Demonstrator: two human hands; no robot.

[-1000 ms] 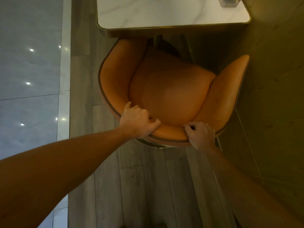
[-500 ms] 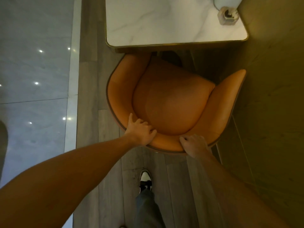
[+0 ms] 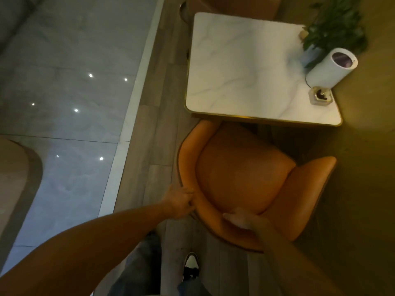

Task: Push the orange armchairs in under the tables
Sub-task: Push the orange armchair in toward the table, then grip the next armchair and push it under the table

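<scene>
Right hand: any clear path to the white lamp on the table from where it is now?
Probably not without stepping around. The right hand rests on the orange armchair backrest, and the chair and marble table lie between it and the white lamp at the far right edge.

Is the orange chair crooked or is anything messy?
Yes, a little. The orange armchair sits turned at an angle to the marble table, with only its left arm reaching the table's edge. Both hands, left hand and right hand, are on its backrest. Nothing looks spilled or broken.
</scene>
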